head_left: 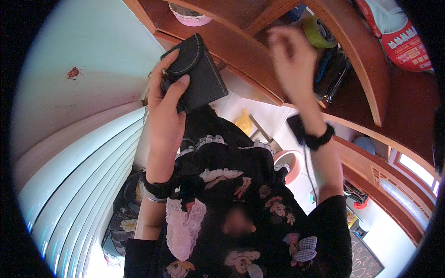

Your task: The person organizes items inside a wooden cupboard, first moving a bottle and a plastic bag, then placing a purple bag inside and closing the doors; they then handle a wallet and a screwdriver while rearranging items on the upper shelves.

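Observation:
A black case [205, 76] with a stitched, rounded flap, leather-like in look, is gripped in my left hand [167, 93]. My thumb and a finger press on its front, and the flap lies down against the body. Up and to the right, my right hand [293, 55] is over the wooden shelf [240, 45], blurred, with its fingers bent. I see nothing in it, though its palm side is partly hidden. Nearest to it is a roll of green tape [314, 33]. A dark zipped pouch [335, 76] lies just beyond its wrist.
A pink basket [191, 17] stands on the shelf at the top. The red and clear package [405, 45] bears writing. Below my right wrist is a dark flat object [295, 128] near a cable [309, 173]. A pink bin [290, 163] and a yellow bag [244, 121] are on the floor.

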### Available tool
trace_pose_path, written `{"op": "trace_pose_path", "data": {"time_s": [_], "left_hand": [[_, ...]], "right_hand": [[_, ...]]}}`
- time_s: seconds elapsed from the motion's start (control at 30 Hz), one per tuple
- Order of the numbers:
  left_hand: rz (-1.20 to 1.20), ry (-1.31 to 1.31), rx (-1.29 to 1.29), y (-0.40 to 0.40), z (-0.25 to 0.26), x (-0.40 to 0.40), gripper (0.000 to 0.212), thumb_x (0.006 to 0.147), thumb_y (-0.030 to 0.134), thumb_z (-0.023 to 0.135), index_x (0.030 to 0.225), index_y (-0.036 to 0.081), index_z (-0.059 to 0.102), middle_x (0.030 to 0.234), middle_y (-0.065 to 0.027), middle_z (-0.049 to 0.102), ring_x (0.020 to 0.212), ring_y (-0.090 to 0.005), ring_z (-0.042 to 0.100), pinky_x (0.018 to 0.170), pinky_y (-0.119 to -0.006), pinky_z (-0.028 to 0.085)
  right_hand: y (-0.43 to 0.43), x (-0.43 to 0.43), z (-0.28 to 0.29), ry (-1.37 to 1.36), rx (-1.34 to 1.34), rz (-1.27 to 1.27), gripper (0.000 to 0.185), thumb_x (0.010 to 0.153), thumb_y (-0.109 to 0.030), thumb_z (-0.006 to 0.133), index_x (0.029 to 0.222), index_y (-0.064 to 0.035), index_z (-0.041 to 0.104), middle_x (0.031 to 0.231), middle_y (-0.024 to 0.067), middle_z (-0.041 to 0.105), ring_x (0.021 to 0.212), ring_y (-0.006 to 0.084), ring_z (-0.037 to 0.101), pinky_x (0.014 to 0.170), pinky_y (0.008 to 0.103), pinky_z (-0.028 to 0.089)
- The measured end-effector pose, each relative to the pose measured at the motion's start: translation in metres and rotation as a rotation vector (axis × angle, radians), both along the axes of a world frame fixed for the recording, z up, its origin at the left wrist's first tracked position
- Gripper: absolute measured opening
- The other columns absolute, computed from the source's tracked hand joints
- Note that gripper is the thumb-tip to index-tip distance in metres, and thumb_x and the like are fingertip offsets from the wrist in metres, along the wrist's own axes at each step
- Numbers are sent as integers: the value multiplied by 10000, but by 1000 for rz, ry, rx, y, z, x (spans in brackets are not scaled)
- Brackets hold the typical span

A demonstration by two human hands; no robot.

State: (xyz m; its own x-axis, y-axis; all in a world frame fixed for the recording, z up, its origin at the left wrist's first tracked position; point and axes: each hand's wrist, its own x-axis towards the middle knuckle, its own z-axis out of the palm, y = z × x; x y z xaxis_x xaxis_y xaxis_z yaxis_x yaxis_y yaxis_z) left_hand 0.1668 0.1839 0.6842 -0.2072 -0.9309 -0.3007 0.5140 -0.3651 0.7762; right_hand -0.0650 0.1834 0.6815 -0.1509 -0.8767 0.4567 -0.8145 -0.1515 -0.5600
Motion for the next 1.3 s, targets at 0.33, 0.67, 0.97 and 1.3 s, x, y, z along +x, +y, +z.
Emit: {"op": "trace_pose_path", "data": {"time_s": [0.33, 0.67, 0.97, 1.3], "left_hand": [[-143, 5, -20, 6, 1, -8, 436, 841, 25, 454, 1274, 63, 410, 1174, -133, 485, 1068, -201, 501, 904, -330, 437], [-101, 79, 28, 1, -4, 14, 414, 903, 188, 431, 1289, 47, 381, 1028, -110, 555, 591, -61, 403, 489, -180, 326], [-48, -12, 22, 6, -1, 23, 461, 931, 275, 393, 1316, 28, 335, 1021, -117, 563, 506, -26, 305, 402, -149, 243], [-116, 51, 31, 2, 6, 19, 503, 893, 273, 394, 1324, 18, 351, 1034, -105, 545, 665, -87, 467, 562, -215, 378]], "right_hand": [[73, 68, 4, -1122, 492, 33, 378, 923, -225, 470, 1218, -28, 339, 867, 91, 554, 595, 157, 567, 492, 244, 448], [-3, -53, -15, -1150, 66, -274, 299, 910, -168, 490, 1142, 4, 414, 965, 110, 559, 681, 217, 593, 602, 315, 519], [-62, -68, -21, -1506, -79, -386, 295, 965, -124, 289, 1218, -26, 404, 1270, 138, 397, 1104, 298, 453, 952, 431, 448], [-62, -90, -13, -1063, 229, -394, 516, 910, -51, 448, 1364, -108, 210, 1405, 159, 257, 1112, 257, 494, 720, 327, 580]]}}
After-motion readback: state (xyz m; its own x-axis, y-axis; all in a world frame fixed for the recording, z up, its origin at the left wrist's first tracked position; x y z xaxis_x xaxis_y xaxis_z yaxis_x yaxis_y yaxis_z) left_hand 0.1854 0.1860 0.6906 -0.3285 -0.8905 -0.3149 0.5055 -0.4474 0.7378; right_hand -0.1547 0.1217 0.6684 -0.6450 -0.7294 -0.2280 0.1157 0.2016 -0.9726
